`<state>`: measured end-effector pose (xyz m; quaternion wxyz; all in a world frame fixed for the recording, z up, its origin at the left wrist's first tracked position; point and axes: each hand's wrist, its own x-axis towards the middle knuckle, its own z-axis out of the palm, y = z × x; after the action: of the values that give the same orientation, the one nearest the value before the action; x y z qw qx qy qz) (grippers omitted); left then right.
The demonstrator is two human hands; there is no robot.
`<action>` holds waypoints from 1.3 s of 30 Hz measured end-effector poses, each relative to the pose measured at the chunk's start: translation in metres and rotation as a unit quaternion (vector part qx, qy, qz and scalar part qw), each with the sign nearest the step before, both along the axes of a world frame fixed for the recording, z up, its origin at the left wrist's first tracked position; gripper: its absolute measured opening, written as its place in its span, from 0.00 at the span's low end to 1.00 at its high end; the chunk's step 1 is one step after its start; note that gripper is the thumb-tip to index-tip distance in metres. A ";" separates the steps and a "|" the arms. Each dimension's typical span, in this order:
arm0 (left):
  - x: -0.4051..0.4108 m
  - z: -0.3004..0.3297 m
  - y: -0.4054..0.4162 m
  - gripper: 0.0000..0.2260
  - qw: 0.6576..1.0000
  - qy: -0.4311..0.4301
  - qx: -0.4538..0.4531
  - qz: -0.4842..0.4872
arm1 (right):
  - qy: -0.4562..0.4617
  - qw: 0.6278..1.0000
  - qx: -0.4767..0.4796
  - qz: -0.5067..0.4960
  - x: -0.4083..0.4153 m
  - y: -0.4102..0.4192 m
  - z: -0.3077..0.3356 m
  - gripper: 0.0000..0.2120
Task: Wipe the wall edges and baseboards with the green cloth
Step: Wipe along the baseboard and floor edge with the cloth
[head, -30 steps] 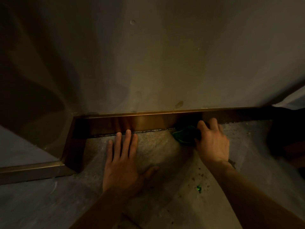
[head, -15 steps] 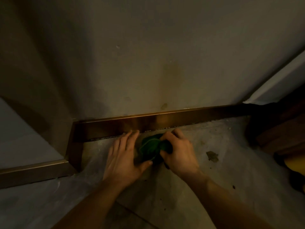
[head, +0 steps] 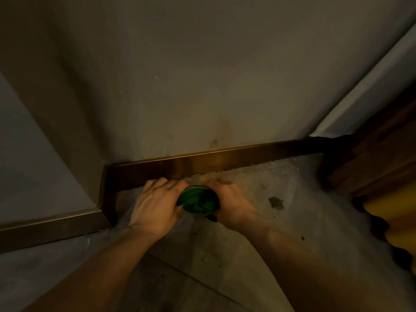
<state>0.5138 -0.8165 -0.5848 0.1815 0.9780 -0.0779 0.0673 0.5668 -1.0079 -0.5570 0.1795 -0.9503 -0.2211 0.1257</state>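
Observation:
A bunched green cloth point(head: 198, 200) lies on the dusty floor just in front of the shiny bronze baseboard point(head: 225, 159). My left hand point(head: 155, 203) curls against its left side, fingertips at the foot of the baseboard. On the other side my right hand point(head: 231, 203) grips the cloth, knuckles toward the wall. Both hands press in on the cloth, and part of it is hidden under them. The baseboard turns a corner at the left point(head: 105, 199) and runs on along the lower left wall.
The grey wall point(head: 191, 86) rises above the baseboard. A dark smudge of dirt point(head: 275, 202) and small crumbs lie on the floor right of my hands. Dark wooden pieces point(head: 378, 158) and a yellow object point(head: 400, 221) stand at the right edge.
My right hand slid the cloth leftward along the baseboard, from well right of my left hand until it met it. My left hand went from flat on the floor to curled against the cloth.

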 end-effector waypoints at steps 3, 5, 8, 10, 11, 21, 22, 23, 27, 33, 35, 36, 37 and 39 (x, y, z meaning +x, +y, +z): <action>-0.005 0.002 -0.003 0.17 0.999 0.028 0.028 0.000 | -0.033 0.995 -0.080 0.042 -0.008 -0.004 -0.006 0.25; -0.008 -0.001 -0.005 0.17 0.998 0.034 0.054 -0.003 | -0.046 0.994 -0.087 0.038 -0.015 -0.006 -0.011 0.25; -0.008 0.000 -0.006 0.18 0.996 0.044 0.073 0.014 | -0.092 0.992 -0.078 0.044 -0.020 -0.004 -0.014 0.24; -0.006 0.004 -0.005 0.18 0.994 0.060 0.084 0.021 | -0.097 0.992 -0.069 0.048 -0.019 -0.004 -0.014 0.23; -0.005 0.006 -0.004 0.18 0.993 0.067 0.090 0.024 | -0.095 0.992 -0.068 0.049 -0.018 -0.004 -0.012 0.23; -0.032 0.099 -0.027 0.13 0.989 0.131 0.067 0.022 | -0.010 0.998 -0.059 0.035 -0.046 -0.026 0.084 0.20; -0.037 0.116 -0.029 0.14 0.988 0.139 0.063 0.022 | 0.003 0.998 -0.058 0.037 -0.051 -0.029 0.102 0.20; -0.042 0.134 -0.031 0.15 0.987 0.145 0.061 0.020 | 0.015 0.997 -0.061 0.039 -0.056 -0.032 0.122 0.21; -0.060 0.220 -0.041 0.14 0.985 0.160 0.063 0.007 | 0.028 0.997 -0.065 0.035 -0.079 -0.044 0.211 0.21; -0.073 0.388 -0.047 0.13 0.985 0.168 0.047 -0.011 | 0.018 0.999 -0.045 0.011 -0.101 -0.048 0.377 0.19; -0.074 0.450 -0.046 0.11 0.984 0.172 0.049 -0.011 | 0.009 0.999 -0.038 0.001 -0.106 -0.047 0.436 0.16; -0.075 0.479 -0.046 0.11 0.983 0.176 0.049 -0.011 | 0.009 0.999 -0.039 0.000 -0.108 -0.046 0.463 0.15; -0.077 0.507 -0.044 0.11 0.983 0.179 0.045 -0.013 | 0.008 0.999 -0.040 -0.001 -0.111 -0.044 0.490 0.14; -0.077 0.563 -0.042 0.09 0.983 0.178 0.034 -0.022 | -0.001 0.999 -0.037 -0.009 -0.116 -0.043 0.544 0.13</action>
<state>0.4364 -0.8580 -0.0216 0.1601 0.9780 -0.0679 -0.1150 0.4509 -1.0507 -0.0128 0.1447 -0.9585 -0.2076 0.1311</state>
